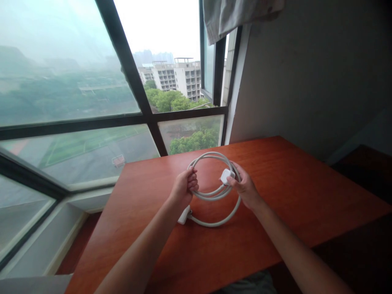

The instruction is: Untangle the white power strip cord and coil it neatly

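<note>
A white extension cord is looped into a coil above the wooden table. My left hand is closed around the left side of the coil. On the right side, my right hand grips the loops together with the white plug, its thumb against the plug. One length of cable curves below the coil toward a white block-shaped end, which is partly hidden behind my left wrist. Whether that end rests on the tabletop, I cannot tell.
Dark-framed windows stand along the table's far and left sides, with one pane open. A cloth hangs at the top. A grey wall rises behind the table's right part. The table's near edge runs below my right forearm.
</note>
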A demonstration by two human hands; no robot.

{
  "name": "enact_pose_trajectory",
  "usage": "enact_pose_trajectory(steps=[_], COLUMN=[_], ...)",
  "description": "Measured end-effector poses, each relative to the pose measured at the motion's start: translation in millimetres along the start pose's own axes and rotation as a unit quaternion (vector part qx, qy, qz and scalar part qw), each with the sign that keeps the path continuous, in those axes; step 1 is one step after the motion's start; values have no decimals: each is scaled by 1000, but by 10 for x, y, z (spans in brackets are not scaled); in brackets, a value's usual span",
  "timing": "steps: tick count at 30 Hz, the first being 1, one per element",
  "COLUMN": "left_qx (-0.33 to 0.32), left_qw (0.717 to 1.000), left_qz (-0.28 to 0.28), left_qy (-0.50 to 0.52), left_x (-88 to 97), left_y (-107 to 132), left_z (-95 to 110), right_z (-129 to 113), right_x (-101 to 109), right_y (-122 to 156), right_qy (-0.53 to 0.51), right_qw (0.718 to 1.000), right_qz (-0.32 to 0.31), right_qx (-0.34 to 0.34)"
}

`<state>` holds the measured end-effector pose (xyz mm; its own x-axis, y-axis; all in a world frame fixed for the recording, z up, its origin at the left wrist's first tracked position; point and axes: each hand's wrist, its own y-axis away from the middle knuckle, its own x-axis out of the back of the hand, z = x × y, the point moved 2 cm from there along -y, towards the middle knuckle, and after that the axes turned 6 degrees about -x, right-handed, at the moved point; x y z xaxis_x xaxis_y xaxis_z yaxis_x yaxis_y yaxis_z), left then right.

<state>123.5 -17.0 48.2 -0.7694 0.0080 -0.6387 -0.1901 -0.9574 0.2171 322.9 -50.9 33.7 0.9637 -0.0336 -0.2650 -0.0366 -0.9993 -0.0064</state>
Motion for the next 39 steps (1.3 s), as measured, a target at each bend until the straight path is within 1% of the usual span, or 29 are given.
enact_pose_trajectory(steps=[2,5,8,11,14,17,20,24,26,29,34,39], left_qx=[-11,-16,-22,-42,-56,-43,-30,-10,1,2,-16,-43], left_qw=[1000,999,998,995,989,980,972,969,969,974,978,988], left_qz=[-9,-29,-43,-48,-60,-85,-113,-146,-154,-146,-130,-110], left_qy=[13,-6,-41,-82,-123,-175,-203,-201,-191,-174,-162,-98], left_x=[-13,-26,-47,-75,-78,-41,3,12,4,5,22,-36], left_y=[-10,-1,38,84,118,135,143,160,171,175,159,165], left_z=[25,72,137,216,291,343,369,359,351,357,378,392], right_z=[3,-4,-19,-59,-156,-294,-396,-439,-445,-460,-468,-399], right_x=[32,80,98,95,122,183,242,285,291,287,274,206], right_y=[-13,-31,-57,-93,-118,-125,-132,-175,-197,-203,-166,-149], right_qy=[-24,-66,-54,-19,5,26,18,-17,-30,-39,-55,-49], right_qw=[999,996,996,999,1000,998,997,998,998,998,997,998], right_qz=[-17,-28,-19,-13,6,24,22,30,38,40,34,27], right_qx=[-21,-60,-68,-40,9,61,71,51,43,37,41,39])
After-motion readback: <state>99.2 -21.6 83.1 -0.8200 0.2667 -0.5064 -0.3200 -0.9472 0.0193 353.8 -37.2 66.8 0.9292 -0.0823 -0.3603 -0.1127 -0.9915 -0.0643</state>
